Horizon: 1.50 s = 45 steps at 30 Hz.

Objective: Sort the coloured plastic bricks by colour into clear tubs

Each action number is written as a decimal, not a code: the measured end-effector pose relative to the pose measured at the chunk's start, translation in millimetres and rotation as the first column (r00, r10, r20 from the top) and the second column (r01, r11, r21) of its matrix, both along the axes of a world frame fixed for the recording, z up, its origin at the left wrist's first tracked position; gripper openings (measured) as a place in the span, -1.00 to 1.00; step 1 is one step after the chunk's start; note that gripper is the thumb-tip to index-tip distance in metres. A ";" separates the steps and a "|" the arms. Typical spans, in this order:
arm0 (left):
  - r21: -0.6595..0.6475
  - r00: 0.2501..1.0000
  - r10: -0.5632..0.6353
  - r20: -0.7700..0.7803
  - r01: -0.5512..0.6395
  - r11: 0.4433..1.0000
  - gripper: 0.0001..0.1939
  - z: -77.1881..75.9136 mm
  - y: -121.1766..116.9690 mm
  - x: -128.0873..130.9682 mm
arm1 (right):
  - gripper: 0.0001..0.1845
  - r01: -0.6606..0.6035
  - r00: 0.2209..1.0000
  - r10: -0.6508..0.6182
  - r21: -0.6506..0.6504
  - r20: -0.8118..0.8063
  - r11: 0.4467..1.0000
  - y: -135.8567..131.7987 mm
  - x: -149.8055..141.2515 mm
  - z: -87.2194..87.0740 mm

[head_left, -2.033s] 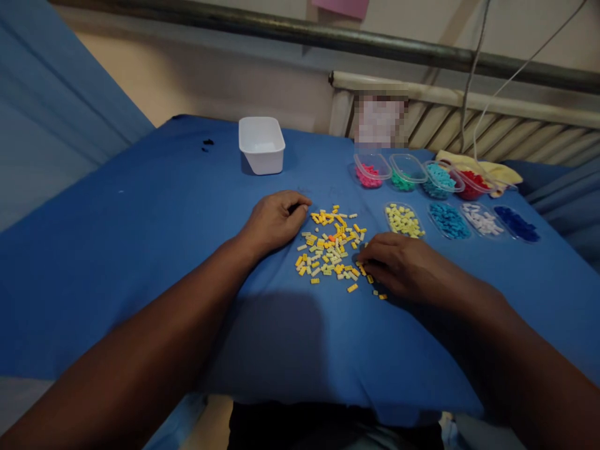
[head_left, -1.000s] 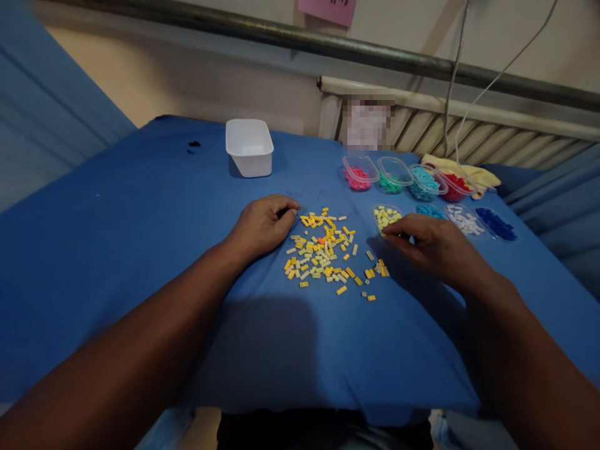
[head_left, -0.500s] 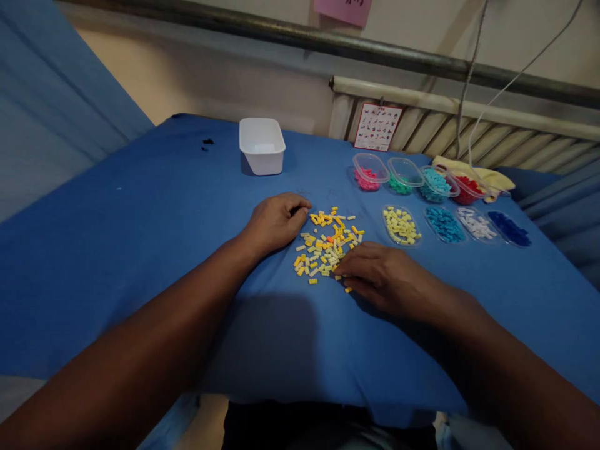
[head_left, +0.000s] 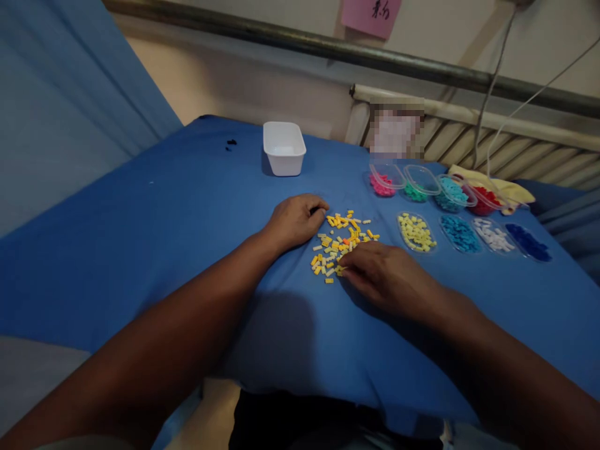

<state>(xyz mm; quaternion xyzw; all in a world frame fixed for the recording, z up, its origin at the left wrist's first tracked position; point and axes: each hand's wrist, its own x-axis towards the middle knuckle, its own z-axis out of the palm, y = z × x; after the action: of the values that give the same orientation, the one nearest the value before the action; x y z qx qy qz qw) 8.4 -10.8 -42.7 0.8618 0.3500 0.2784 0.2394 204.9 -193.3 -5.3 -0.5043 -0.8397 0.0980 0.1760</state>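
Small yellow and cream building bricks point(head_left: 355, 232) lie in a loose pile on the blue cloth, with one orange brick point(head_left: 346, 241) among them. My left hand point(head_left: 296, 220) rests on the cloth at the pile's left edge, its fingers curled in; whatever they may hold is hidden. Over the near right side of the pile is my right hand point(head_left: 387, 275), palm down. Its thumb and fingertips close around a yellow brick point(head_left: 340, 270) at the pile's edge, and the hand covers part of the bricks.
Beyond my left hand stands a white tub point(head_left: 285, 164). At the right, clear containers hold sorted bricks: pale yellow point(head_left: 416, 232), teal point(head_left: 460, 234), white point(head_left: 492, 235), dark blue point(head_left: 529, 242), pink point(head_left: 382, 185), green, light blue and red. Small black pieces point(head_left: 231, 142) lie far left. A radiator point(head_left: 450, 131) lines the wall.
The camera has turned, so the whole scene sits further right in the picture. My right hand has shifted left over the pile, covering more bricks. My left hand stays beside the pile.
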 end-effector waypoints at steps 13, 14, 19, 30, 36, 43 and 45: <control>-0.013 0.999 0.010 -0.036 -0.010 1.000 -0.68 1.4 -3.6 -0.2 | -0.79 -0.026 0.941 0.072 -0.142 0.330 0.990 7.3 -30.0 16.5; -0.013 0.999 0.011 -0.037 -0.011 1.000 -0.69 1.4 -3.8 0.0 | -0.78 -0.017 0.943 0.071 -0.166 0.324 0.986 6.9 -30.1 17.0; -0.006 0.999 0.021 -0.048 -0.022 1.000 -0.70 1.4 -4.4 1.2 | -0.73 0.016 0.939 0.066 -0.234 0.338 0.972 5.4 -35.6 22.4; -0.013 1.000 -0.003 -0.029 0.002 1.000 -0.69 1.9 0.2 -1.6 | -0.80 0.346 0.935 -0.349 0.053 0.059 0.937 5.0 51.6 33.2; -0.009 0.998 -0.001 -0.059 0.000 1.000 -0.68 4.3 1.9 -2.1 | -0.78 0.709 0.682 -0.699 0.040 0.215 0.704 2.3 126.9 20.3; -0.019 0.998 0.020 -0.063 -0.021 1.000 -0.68 5.4 2.3 -2.9 | -0.71 0.707 0.702 -0.679 -0.091 0.213 0.702 5.2 130.3 13.3; -0.017 0.998 0.021 -0.066 -0.022 1.000 -0.68 5.1 2.7 -3.2 | -0.69 0.709 0.703 -0.689 -0.095 0.178 0.699 3.9 134.2 12.7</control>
<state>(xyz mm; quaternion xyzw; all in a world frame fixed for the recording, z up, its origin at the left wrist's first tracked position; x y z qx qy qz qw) 5.2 -8.1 -37.6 0.8646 0.3692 0.2493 0.2324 339.1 -189.4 7.4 -0.8029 -0.5840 0.0566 0.1054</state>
